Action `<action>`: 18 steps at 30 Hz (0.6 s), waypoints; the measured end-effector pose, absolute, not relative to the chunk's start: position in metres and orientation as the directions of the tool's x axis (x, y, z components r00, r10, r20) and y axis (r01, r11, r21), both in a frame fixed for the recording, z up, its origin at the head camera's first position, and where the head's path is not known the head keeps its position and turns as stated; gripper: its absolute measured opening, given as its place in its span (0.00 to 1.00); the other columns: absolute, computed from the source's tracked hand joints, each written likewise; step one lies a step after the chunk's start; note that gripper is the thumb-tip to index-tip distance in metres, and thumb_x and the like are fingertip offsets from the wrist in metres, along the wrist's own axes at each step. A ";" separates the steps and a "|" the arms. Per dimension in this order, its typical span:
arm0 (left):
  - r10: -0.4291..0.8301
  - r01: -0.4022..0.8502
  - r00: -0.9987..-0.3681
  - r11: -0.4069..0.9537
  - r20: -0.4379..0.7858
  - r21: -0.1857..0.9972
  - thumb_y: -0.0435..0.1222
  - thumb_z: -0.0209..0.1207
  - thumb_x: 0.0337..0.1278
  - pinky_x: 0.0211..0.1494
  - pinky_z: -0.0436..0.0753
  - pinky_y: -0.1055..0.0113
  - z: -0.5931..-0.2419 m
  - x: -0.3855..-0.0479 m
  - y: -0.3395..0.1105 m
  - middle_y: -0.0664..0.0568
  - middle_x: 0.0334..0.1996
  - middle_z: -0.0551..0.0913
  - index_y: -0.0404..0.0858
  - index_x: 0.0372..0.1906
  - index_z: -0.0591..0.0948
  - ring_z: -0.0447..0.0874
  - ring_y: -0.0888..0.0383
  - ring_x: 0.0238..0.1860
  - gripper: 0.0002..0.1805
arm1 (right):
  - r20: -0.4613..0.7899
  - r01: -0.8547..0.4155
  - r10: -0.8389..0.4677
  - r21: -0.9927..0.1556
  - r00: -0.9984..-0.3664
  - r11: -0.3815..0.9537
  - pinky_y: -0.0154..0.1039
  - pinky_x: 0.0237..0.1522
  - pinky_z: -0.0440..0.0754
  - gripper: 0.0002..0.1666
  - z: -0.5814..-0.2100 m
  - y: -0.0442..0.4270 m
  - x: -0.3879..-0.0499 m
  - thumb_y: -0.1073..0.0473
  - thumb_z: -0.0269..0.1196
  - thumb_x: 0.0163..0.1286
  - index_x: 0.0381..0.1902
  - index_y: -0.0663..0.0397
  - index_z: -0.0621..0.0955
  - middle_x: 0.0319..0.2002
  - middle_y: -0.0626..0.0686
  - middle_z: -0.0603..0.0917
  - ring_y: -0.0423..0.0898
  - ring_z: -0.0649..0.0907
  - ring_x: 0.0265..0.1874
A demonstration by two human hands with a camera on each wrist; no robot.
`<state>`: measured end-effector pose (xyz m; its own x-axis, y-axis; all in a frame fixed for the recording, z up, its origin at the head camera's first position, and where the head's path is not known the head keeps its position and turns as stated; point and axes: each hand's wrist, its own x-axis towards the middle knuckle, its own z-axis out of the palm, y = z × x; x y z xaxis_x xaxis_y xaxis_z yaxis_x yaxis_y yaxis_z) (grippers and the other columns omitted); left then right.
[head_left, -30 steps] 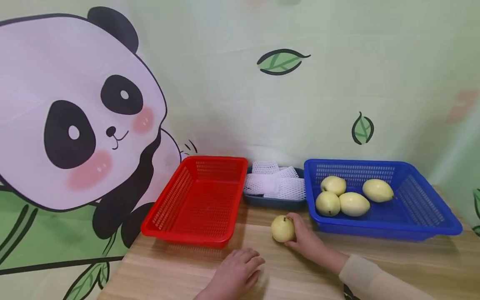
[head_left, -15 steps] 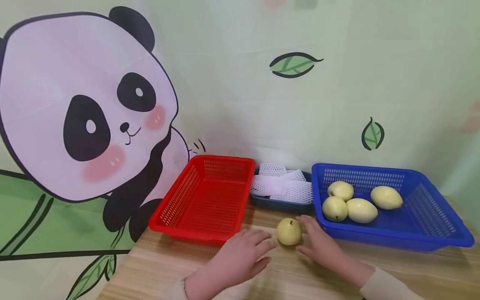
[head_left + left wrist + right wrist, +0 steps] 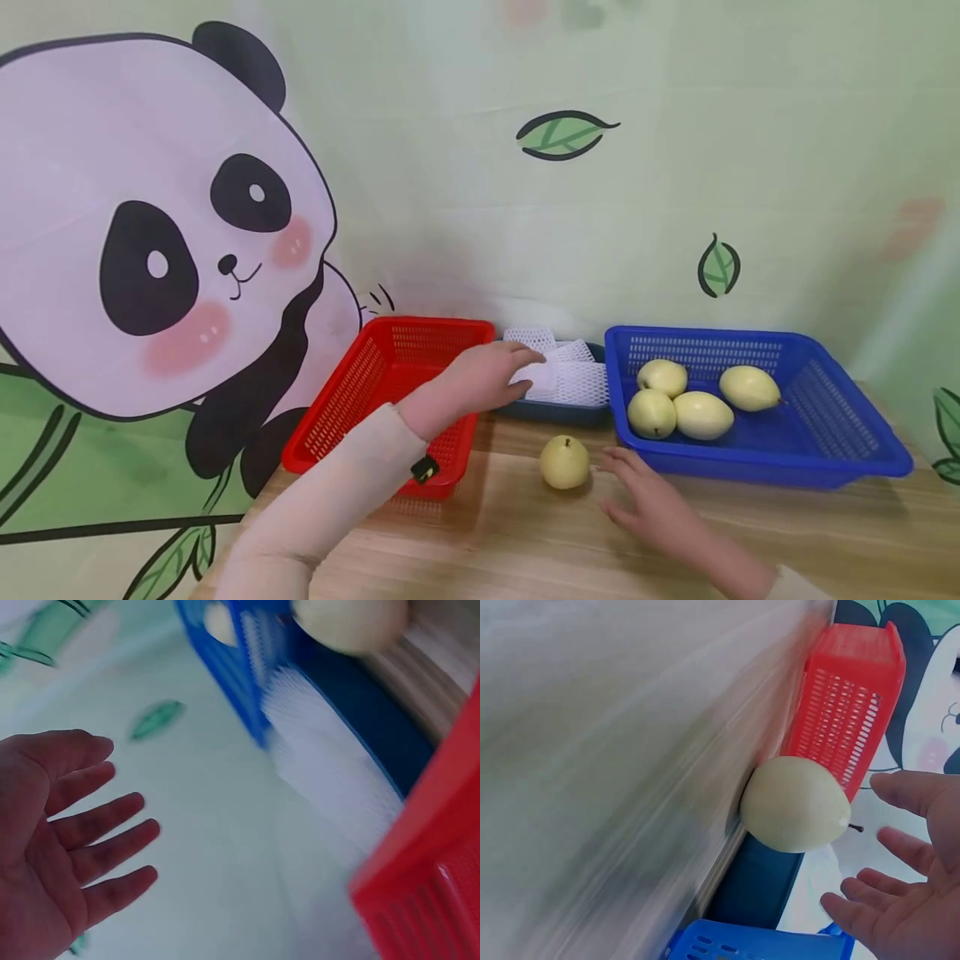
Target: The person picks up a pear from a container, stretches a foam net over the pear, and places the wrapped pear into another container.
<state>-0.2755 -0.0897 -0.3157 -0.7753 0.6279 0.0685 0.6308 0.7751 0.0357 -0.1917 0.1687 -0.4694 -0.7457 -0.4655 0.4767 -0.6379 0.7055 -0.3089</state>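
A pale yellow pear (image 3: 565,462) stands on the wooden table, stem up. Just right of it is my right hand (image 3: 645,504), fingers spread and apart from the fruit; the right wrist view shows the same gap between the pear (image 3: 795,804) and the hand (image 3: 907,877). My left hand (image 3: 483,375) reaches over the red basket's right rim, its fingertips above the white foam net sleeves (image 3: 573,379) in a dark blue tray (image 3: 555,410). In the left wrist view the left hand (image 3: 82,832) has relaxed, parted fingers and holds nothing.
At left stands a red plastic basket (image 3: 300,454), partly covered by my left arm. A blue basket (image 3: 757,462) with several pears (image 3: 703,415) stands at right. Behind everything hangs a pale green backdrop (image 3: 450,167) with a printed panda.
My right hand has let go of the pear and drawn slightly right, leaving it on the table. My left hand has moved forward from the table's front to above the foam sleeves.
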 end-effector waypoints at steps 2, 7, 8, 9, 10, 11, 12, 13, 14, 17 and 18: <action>0.605 0.607 -0.794 0.794 0.058 0.029 0.42 0.64 0.67 0.66 0.83 0.59 -0.319 -0.296 -0.085 0.48 0.66 0.81 0.44 0.69 0.77 0.81 0.51 0.65 0.26 | 0.471 -0.647 -0.485 -0.282 -0.736 0.708 0.53 0.47 0.88 0.25 -0.470 0.169 -0.188 0.63 0.77 0.53 0.49 0.55 0.82 0.57 0.63 0.82 0.60 0.86 0.51; 0.517 0.513 -0.856 0.854 -0.029 0.087 0.42 0.64 0.67 0.72 0.79 0.59 -0.328 -0.334 -0.069 0.48 0.68 0.79 0.44 0.72 0.74 0.79 0.51 0.68 0.30 | 0.421 -0.664 -0.530 -0.294 -0.736 0.687 0.57 0.49 0.87 0.20 -0.473 0.168 -0.181 0.62 0.76 0.55 0.45 0.51 0.83 0.57 0.65 0.82 0.64 0.86 0.51; 0.497 0.489 -0.866 0.865 -0.053 0.115 0.42 0.65 0.66 0.73 0.78 0.58 -0.330 -0.340 -0.066 0.48 0.69 0.79 0.44 0.72 0.74 0.78 0.50 0.69 0.31 | 0.413 -0.667 -0.538 -0.299 -0.735 0.682 0.57 0.50 0.87 0.19 -0.473 0.167 -0.180 0.62 0.76 0.55 0.45 0.52 0.83 0.57 0.65 0.83 0.64 0.85 0.51; 0.481 0.468 -0.874 0.872 -0.072 0.144 0.41 0.65 0.66 0.73 0.77 0.57 -0.332 -0.345 -0.062 0.47 0.70 0.78 0.44 0.72 0.73 0.77 0.50 0.70 0.31 | 0.410 -0.671 -0.543 -0.303 -0.733 0.677 0.58 0.50 0.87 0.19 -0.474 0.167 -0.180 0.63 0.76 0.56 0.45 0.52 0.83 0.57 0.66 0.83 0.64 0.85 0.52; 0.469 0.450 -0.879 0.876 -0.089 0.173 0.41 0.66 0.65 0.74 0.77 0.57 -0.335 -0.350 -0.058 0.47 0.70 0.78 0.43 0.73 0.73 0.77 0.50 0.70 0.32 | 0.406 -0.672 -0.545 -0.308 -0.733 0.674 0.58 0.51 0.87 0.19 -0.474 0.167 -0.179 0.63 0.76 0.56 0.45 0.52 0.83 0.57 0.66 0.83 0.65 0.85 0.52; 0.456 0.429 -0.884 0.879 -0.104 0.209 0.40 0.66 0.64 0.74 0.77 0.56 -0.338 -0.355 -0.054 0.47 0.70 0.78 0.43 0.73 0.73 0.76 0.49 0.70 0.32 | 0.408 -0.673 -0.546 -0.308 -0.732 0.672 0.58 0.51 0.87 0.19 -0.475 0.167 -0.179 0.63 0.76 0.56 0.45 0.53 0.83 0.57 0.66 0.83 0.65 0.85 0.52; 0.445 0.410 -0.888 0.880 -0.118 0.240 0.39 0.67 0.64 0.73 0.77 0.56 -0.341 -0.359 -0.051 0.46 0.70 0.77 0.43 0.73 0.73 0.76 0.49 0.70 0.33 | 0.410 -0.676 -0.548 -0.311 -0.730 0.668 0.58 0.51 0.87 0.20 -0.475 0.167 -0.179 0.63 0.76 0.56 0.46 0.54 0.82 0.57 0.66 0.83 0.65 0.85 0.51; 0.435 0.392 -0.891 0.881 -0.129 0.265 0.39 0.67 0.63 0.73 0.77 0.55 -0.344 -0.363 -0.048 0.46 0.71 0.77 0.43 0.73 0.73 0.76 0.48 0.70 0.33 | 0.421 -0.684 -0.550 -0.305 -0.721 0.663 0.58 0.51 0.87 0.21 -0.476 0.167 -0.179 0.63 0.76 0.55 0.47 0.54 0.82 0.56 0.65 0.83 0.64 0.85 0.51; 0.428 0.380 -0.893 0.882 -0.138 0.279 0.38 0.67 0.63 0.73 0.77 0.54 -0.347 -0.365 -0.046 0.45 0.71 0.77 0.42 0.73 0.73 0.75 0.48 0.70 0.33 | 0.434 -0.693 -0.553 -0.296 -0.711 0.658 0.57 0.51 0.87 0.22 -0.477 0.167 -0.179 0.63 0.76 0.55 0.48 0.55 0.82 0.56 0.65 0.83 0.63 0.85 0.51; 0.392 0.338 -0.904 0.900 -0.171 0.275 0.37 0.67 0.62 0.74 0.77 0.55 -0.358 -0.372 -0.042 0.46 0.72 0.76 0.42 0.74 0.72 0.74 0.48 0.71 0.35 | 0.475 -0.726 -0.568 -0.272 -0.672 0.632 0.56 0.50 0.87 0.25 -0.480 0.167 -0.180 0.64 0.76 0.54 0.50 0.56 0.81 0.55 0.63 0.83 0.62 0.85 0.51; 0.376 0.323 -0.908 0.909 -0.184 0.264 0.37 0.67 0.62 0.74 0.76 0.55 -0.361 -0.373 -0.042 0.47 0.72 0.76 0.42 0.74 0.71 0.74 0.49 0.72 0.36 | 0.487 -0.737 -0.573 -0.262 -0.658 0.623 0.55 0.50 0.87 0.25 -0.482 0.167 -0.180 0.65 0.76 0.54 0.50 0.56 0.81 0.55 0.63 0.83 0.61 0.85 0.50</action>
<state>-0.3727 -0.0415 -0.3612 -0.9081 0.3760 -0.1840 0.3229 0.9089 0.2637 -0.1801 0.1670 -0.4819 -0.6585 -0.5734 0.4875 -0.7368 0.6233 -0.2620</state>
